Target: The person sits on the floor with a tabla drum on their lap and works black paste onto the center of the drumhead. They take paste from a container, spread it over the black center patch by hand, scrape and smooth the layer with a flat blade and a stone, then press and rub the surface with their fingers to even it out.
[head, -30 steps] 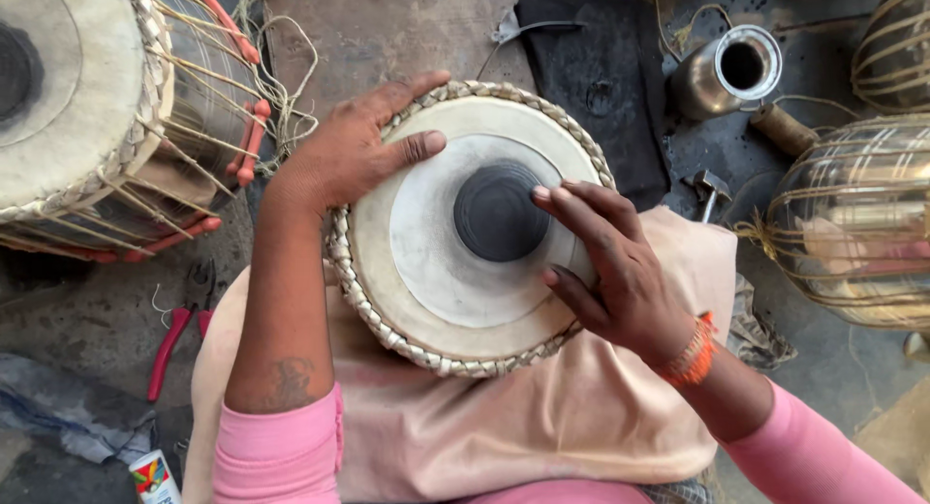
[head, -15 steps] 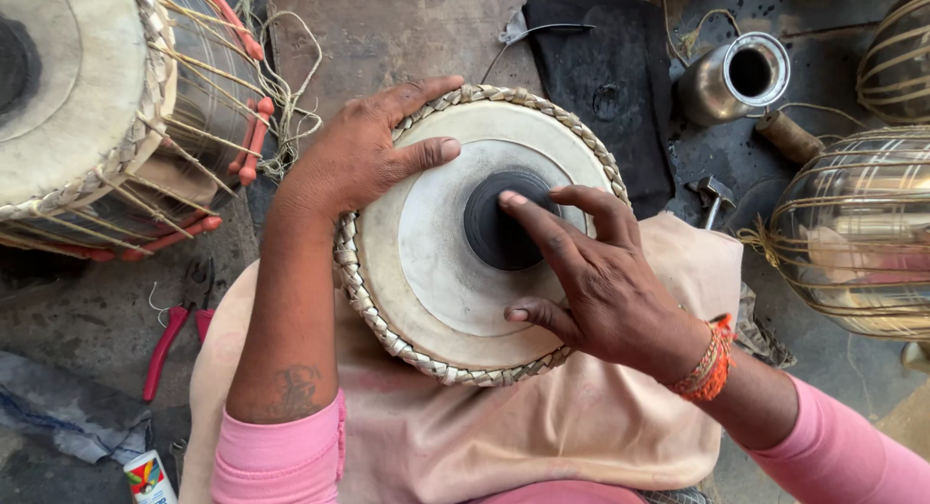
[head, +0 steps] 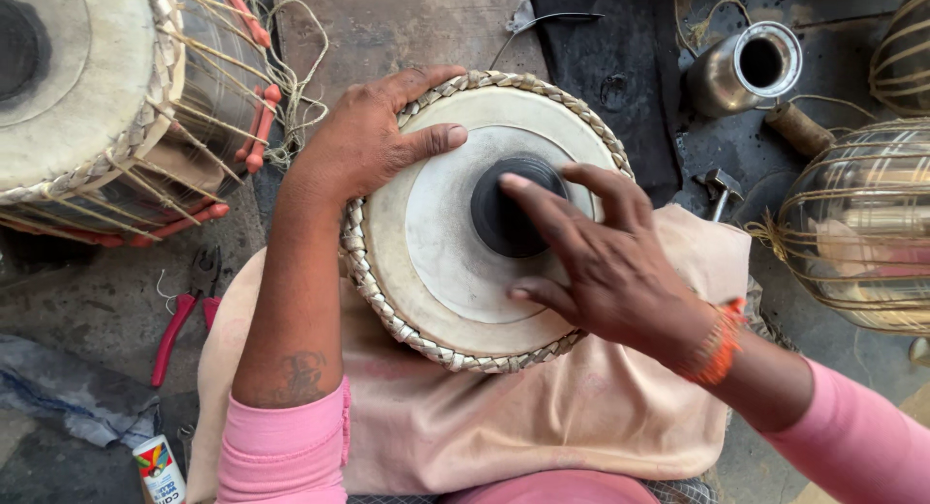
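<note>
Soft, even daylight gives weak shadows and no harsh glare; focus is sharp mid-frame, with slight wide-angle bending at the edges.

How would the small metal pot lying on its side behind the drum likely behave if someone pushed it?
The metal pot lies tipped over on its rounded side, so it would probably roll. It looks thin-walled and its dark mouth shows nothing inside, so it is likely light. Its shiny surface may be slippery.
</note>
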